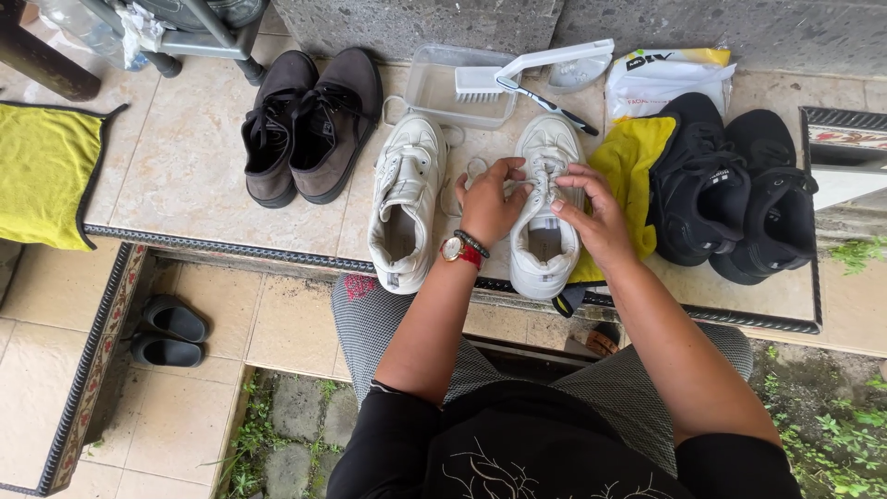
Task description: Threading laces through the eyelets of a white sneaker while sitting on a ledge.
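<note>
Seated person, grey checked trousers (591, 388) and black top nearest the camera, both forearms reaching forward onto a tiled ledge (203, 185). Left hand (490, 205) with a red-strapped watch (455, 249) on the wrist, fingers pinched shut on the lace of the right white sneaker (545, 217). Right hand (596, 217) on the same shoe from the other side, fingertips closed on the lacing at the tongue. That sneaker sits near the ledge's front edge, toe pointing away, heel opening toward the person, partly lying on a yellow cloth (633, 176). Its mate, the left white sneaker (407, 199), is just beside it, untouched, loose lace (473, 171) trailing between the two. Right of the cloth: a pair of black sneakers (730, 189), side by side. Left of the white pair: a pair of dark brown shoes (309, 125), touching each other. Behind the white pair: clear plastic tub (443, 92) with a white scrub brush (527, 69) resting across its rim, a black-handled toothbrush (550, 103) just beside, and a white plastic bag (665, 79) against the stone wall. Far left: second yellow cloth (42, 171) on the ledge. Lower level, left: black sandals (166, 333) on floor tiles.
</note>
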